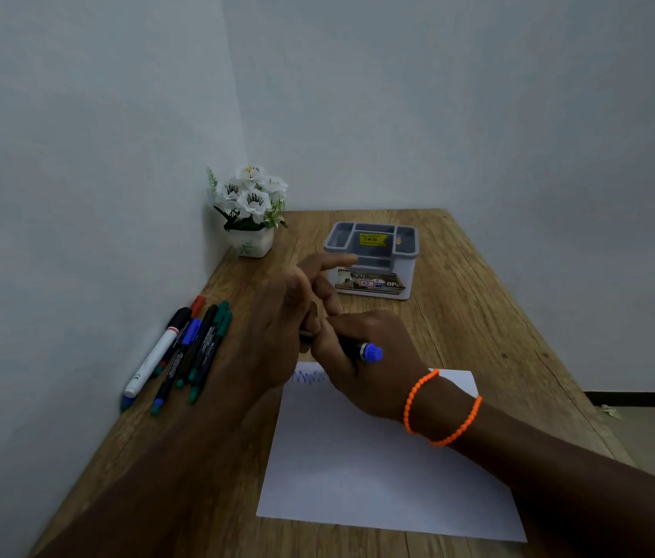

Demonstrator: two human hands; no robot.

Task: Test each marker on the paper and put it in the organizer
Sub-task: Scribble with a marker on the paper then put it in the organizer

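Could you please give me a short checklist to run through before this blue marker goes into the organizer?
1. Marker tested: ok. A blue scribble sits at the top edge of the paper.
2. Marker held: ok. The right hand grips the blue marker, its blue end pointing right.
3. Cap back on: cannot tell. The left hand meets the marker's other end and hides it.
4. Organizer reachable: ok. The grey organizer stands upright just beyond the hands, nothing between.
5. Compartments free: ok as far as seen; no markers show inside.
6. Remaining markers: ok. They lie grouped by the wall, left of the paper.
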